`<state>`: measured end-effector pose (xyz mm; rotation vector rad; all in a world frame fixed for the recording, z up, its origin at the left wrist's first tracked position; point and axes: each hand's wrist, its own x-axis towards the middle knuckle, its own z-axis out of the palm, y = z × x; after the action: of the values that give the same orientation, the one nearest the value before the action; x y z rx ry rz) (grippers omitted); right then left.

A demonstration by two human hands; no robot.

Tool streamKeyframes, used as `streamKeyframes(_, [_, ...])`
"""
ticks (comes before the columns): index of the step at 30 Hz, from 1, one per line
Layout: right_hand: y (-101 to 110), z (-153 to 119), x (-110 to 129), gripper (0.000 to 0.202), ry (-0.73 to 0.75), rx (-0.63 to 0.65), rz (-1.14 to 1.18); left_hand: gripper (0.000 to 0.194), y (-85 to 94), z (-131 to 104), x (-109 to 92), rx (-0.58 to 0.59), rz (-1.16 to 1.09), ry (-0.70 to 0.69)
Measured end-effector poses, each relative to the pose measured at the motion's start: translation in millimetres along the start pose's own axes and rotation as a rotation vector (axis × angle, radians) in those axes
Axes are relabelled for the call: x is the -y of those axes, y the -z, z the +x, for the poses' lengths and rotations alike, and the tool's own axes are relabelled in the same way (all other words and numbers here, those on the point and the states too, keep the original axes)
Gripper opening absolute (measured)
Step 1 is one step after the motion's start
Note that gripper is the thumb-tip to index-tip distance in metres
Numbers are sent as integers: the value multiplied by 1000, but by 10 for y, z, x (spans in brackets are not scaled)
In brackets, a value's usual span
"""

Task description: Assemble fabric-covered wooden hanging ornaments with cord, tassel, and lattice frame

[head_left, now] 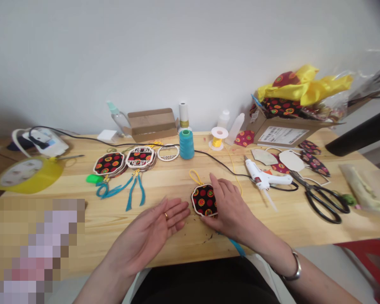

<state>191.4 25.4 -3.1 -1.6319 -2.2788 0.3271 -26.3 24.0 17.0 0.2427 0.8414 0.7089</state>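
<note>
My right hand [229, 207] is closed over the right side of a flower-patterned pendant [202, 200] with a pale scalloped rim. Thumb and fingers cover part of it. A yellow cord loop sticks out at its top, and a blue tassel [237, 248] shows below my wrist. My left hand [164, 219] lies to the left, palm turned up, fingers stretched out and nothing in it. Further left, a stack of similar pendants [109, 163] sits beside a lattice-fronted stack [140, 157] with blue tassels [136, 192].
A white glue gun [262, 175] and black-handled scissors [323, 198] lie to the right. Behind stand a teal thread cone [186, 145], a yellow cord spool [219, 139] and a cardboard box [280, 131] of fabric. A black cable crosses the table. Yellow tape [47, 171] stands left.
</note>
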Motion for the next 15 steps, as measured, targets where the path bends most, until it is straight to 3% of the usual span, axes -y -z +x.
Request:
streamKeyframes(10, [93, -42, -10, 94, 22, -22, 54, 42, -147, 31, 105, -141, 230, -190])
streamKeyframes(15, [151, -82, 50, 101, 77, -74, 84, 36, -256, 158, 170, 32, 303, -164])
